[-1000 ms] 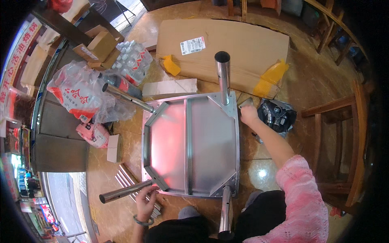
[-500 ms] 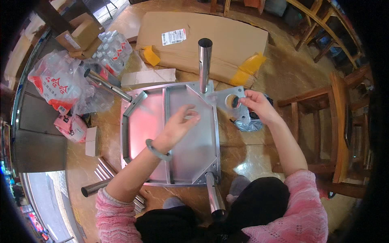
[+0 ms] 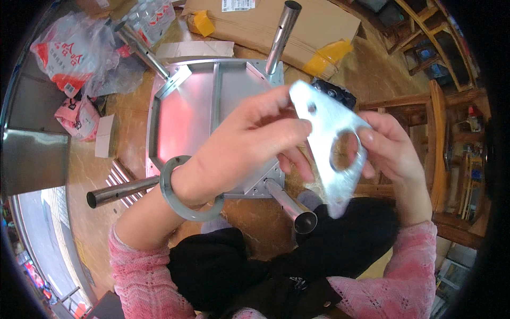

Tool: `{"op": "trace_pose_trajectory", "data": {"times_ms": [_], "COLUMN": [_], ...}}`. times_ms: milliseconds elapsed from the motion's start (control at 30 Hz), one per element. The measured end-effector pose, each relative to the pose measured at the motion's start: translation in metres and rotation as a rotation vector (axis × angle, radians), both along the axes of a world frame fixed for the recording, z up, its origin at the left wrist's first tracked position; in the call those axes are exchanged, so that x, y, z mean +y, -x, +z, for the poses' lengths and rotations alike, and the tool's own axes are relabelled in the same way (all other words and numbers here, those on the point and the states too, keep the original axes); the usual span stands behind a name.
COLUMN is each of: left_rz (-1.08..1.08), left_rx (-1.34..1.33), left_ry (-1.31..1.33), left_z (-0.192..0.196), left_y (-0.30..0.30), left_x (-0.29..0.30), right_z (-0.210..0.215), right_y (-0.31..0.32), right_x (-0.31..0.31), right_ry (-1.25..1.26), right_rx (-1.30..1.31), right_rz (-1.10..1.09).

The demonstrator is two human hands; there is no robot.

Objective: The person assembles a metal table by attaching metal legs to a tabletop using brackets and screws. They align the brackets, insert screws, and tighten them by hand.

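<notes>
Close in front of me I hold a triangular silver metal plate (image 3: pixel 325 123) with one large round hole and a small hole near its upper corner. My left hand (image 3: pixel 247 135), a pale bangle (image 3: pixel 186 210) on its wrist, pinches the plate's left edge between thumb and fingers. On the opposite side, my right hand (image 3: pixel 394 146) grips it beside the large hole. Below and to the left lies an upturned metal tabletop (image 3: pixel 183 119) with a crossbar. Tubular legs (image 3: pixel 283 37) stand at its corners, one of them (image 3: pixel 291 204) near my knees. My hands and the plate hide part of the tabletop.
Several loose metal tubes (image 3: pixel 121 183) lie left of the tabletop. A large cardboard box (image 3: pixel 297 32) is behind it. Plastic bags (image 3: pixel 71 53) and bottled water (image 3: pixel 151 21) sit far left. Wooden chairs (image 3: pixel 438 143) stand at the right, with a dark bag (image 3: pixel 337 93) near them.
The plate has come from beside the tabletop's far right leg up close to me. My left hand, empty before, has taken hold of it too. The view has shifted.
</notes>
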State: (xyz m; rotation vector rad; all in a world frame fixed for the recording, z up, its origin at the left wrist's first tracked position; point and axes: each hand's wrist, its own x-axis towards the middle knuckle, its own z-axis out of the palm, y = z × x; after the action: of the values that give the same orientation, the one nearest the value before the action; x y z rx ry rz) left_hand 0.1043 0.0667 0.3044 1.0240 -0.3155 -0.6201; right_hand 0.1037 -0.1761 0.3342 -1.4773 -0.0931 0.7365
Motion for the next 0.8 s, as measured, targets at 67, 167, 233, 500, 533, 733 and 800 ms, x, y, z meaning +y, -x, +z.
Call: {"op": "trace_pose_trajectory", "data": {"times_ms": [67, 167, 233, 500, 533, 733, 800], "left_rz": [-0.079, -0.133, -0.205, -0.291, -0.351, -0.345, -0.269], "left_rx": [-0.015, -0.066, -0.039, -0.186, -0.277, -0.207, -0.233], "left_ry": [-0.062, -0.081, -0.106, -0.296, -0.415, -0.457, -0.391], "left_z": [0.003, -0.007, -0.017, -0.046, -0.05, -0.071, -0.077], "left_y": [0.002, 0.009, 0.016, 0.04, 0.041, 0.056, 0.057], "left_x": [0.004, 0.004, 0.002, -0.015, -0.014, -0.02, -0.024], "right_z": [0.013, 0.022, 0.024, -0.034, -0.043, -0.068, -0.07], "right_y": [0.018, 0.043, 0.064, 0.149, 0.158, 0.167, 0.162], "right_x": [0.003, 0.003, 0.002, 0.019, 0.022, 0.027, 0.029], "right_ry": [0.006, 0.225, 0.334, 0.267, 0.257, 0.146, 0.088], "right_rx": [0.074, 0.174, 0.205, 0.298, 0.315, 0.16, 0.149], "right_rz": [-0.021, 0.011, -0.011, -0.302, -0.362, -0.522, -0.517]}}
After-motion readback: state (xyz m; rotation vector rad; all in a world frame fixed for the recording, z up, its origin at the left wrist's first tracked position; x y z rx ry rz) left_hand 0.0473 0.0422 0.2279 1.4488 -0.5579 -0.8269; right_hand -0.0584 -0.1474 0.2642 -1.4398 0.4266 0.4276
